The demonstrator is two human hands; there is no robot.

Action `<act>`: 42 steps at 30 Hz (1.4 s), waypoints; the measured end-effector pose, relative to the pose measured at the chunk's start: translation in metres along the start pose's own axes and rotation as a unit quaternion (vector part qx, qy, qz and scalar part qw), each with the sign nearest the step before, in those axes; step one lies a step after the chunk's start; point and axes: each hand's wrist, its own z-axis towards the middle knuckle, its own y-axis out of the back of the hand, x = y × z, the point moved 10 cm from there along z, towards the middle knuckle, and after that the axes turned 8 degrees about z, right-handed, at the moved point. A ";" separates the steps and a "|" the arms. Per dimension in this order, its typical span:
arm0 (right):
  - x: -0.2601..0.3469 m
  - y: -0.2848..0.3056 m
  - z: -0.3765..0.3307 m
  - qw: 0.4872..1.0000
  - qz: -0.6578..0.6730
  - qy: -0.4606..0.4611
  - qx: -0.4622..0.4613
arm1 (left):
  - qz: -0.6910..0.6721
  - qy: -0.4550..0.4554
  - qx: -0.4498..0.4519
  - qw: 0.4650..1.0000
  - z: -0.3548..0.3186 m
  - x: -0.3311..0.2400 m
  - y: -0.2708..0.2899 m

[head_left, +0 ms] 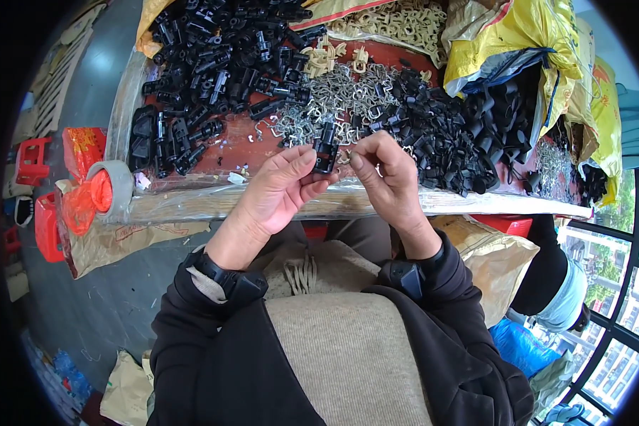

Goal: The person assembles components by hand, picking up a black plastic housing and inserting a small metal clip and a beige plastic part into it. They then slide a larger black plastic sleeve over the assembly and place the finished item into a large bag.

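The left hand (280, 188) grips a small black plastic clip part (325, 150) between the thumb and the fingers, and holds it upright above the front edge of the surface (405, 202). The right hand (389, 177) is just beside it, with its fingertips pinched together on a small bent metal wire piece (343, 157) that touches the right side of the black part. This wire piece is mostly hidden by the fingers, so its shape I cannot tell exactly. Both wrists carry a black band, and the sleeves are black.

Directly behind the hands, on the surface, lies a heap of grey metal wire hooks (334, 106). To the left of it there is a big pile of black plastic parts (213, 64), and to the right another pile of smaller black plastic pieces (440, 135). Farther back lies a group of beige plastic clips (397, 25), and some of them are near the middle also. At the right stands a yellow sack (518, 42), open. At the left corner of the surface rests a roll of grey tape (113, 184), beside an orange plastic bag (85, 192). Below the surface, at the right, a brown paper sack (497, 263) stands on the floor
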 end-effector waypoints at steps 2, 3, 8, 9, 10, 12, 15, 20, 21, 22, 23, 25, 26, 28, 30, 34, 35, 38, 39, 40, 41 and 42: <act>0.017 -0.001 0.002 0.998 -0.042 0.048 0.002 | 0.016 0.009 0.004 1.000 -0.001 0.001 -0.002; 0.024 -0.002 0.001 0.995 -0.063 0.071 0.002 | 0.015 0.010 0.003 1.000 -0.003 0.002 -0.004; 0.034 -0.010 -0.003 0.993 -0.064 0.100 0.000 | -0.008 0.010 0.010 1.000 -0.008 0.004 -0.007; 0.036 -0.011 -0.004 0.990 -0.086 0.107 0.003 | -0.003 0.011 0.007 1.000 -0.008 0.006 -0.005; 0.038 -0.012 -0.005 0.987 -0.109 0.114 0.006 | 0.002 0.013 0.004 1.000 -0.008 0.008 -0.004; 0.038 -0.012 -0.007 0.984 -0.131 0.119 0.008 | 0.011 0.016 -0.006 1.000 -0.009 0.008 -0.003; 0.045 -0.014 -0.010 0.968 -0.181 0.176 0.014 | 0.029 0.022 -0.025 0.999 -0.009 0.009 -0.001; 0.048 -0.016 -0.011 0.960 -0.207 0.182 0.042 | 0.097 0.036 -0.028 0.994 -0.005 0.013 0.001; 0.046 -0.016 -0.010 0.960 -0.208 0.179 0.050 | 0.102 0.039 -0.029 0.994 -0.005 0.013 0.001; 0.045 -0.017 -0.010 0.960 -0.209 0.177 0.057 | 0.108 0.043 -0.031 0.993 -0.005 0.013 0.001; 0.043 -0.018 -0.010 0.960 -0.210 0.175 0.065 | 0.107 0.044 -0.032 0.993 -0.005 0.013 0.001; 0.044 -0.019 -0.011 0.957 -0.222 0.177 0.066 | 0.110 0.047 -0.038 0.992 -0.004 0.012 0.001; 0.044 -0.020 -0.011 0.953 -0.233 0.181 0.068 | 0.111 0.048 -0.041 0.992 -0.004 0.012 0.002; 0.043 -0.021 -0.011 0.950 -0.244 0.183 0.071 | 0.108 0.051 -0.038 0.992 -0.002 0.013 0.003; 0.043 -0.023 -0.011 0.940 -0.268 0.198 0.077 | 0.105 0.052 -0.031 0.993 0.000 0.012 0.002; 0.042 -0.029 -0.010 0.927 -0.293 0.216 0.092 | 0.107 0.062 -0.040 0.991 0.000 0.012 0.006; 0.042 -0.030 -0.011 0.923 -0.299 0.222 0.096 | 0.106 0.062 -0.041 0.992 0.000 0.012 0.006; 0.022 -0.021 0.000 0.977 -0.171 0.079 0.102 | 0.107 0.060 -0.041 0.992 -0.001 0.010 0.006; 0.011 -0.018 0.001 0.989 -0.105 0.006 0.101 | 0.107 0.060 -0.041 0.992 -0.002 0.009 0.005; 0.010 -0.017 0.001 0.989 -0.105 0.007 0.101 | 0.114 0.053 -0.042 0.991 -0.002 0.007 0.003; 0.001 -0.014 0.001 0.993 -0.057 -0.032 0.094 | 0.122 0.047 -0.043 0.991 -0.002 0.004 0.002; -0.008 -0.012 0.000 0.994 -0.009 -0.070 0.087 | 0.129 0.040 -0.044 0.990 -0.002 0.002 0.002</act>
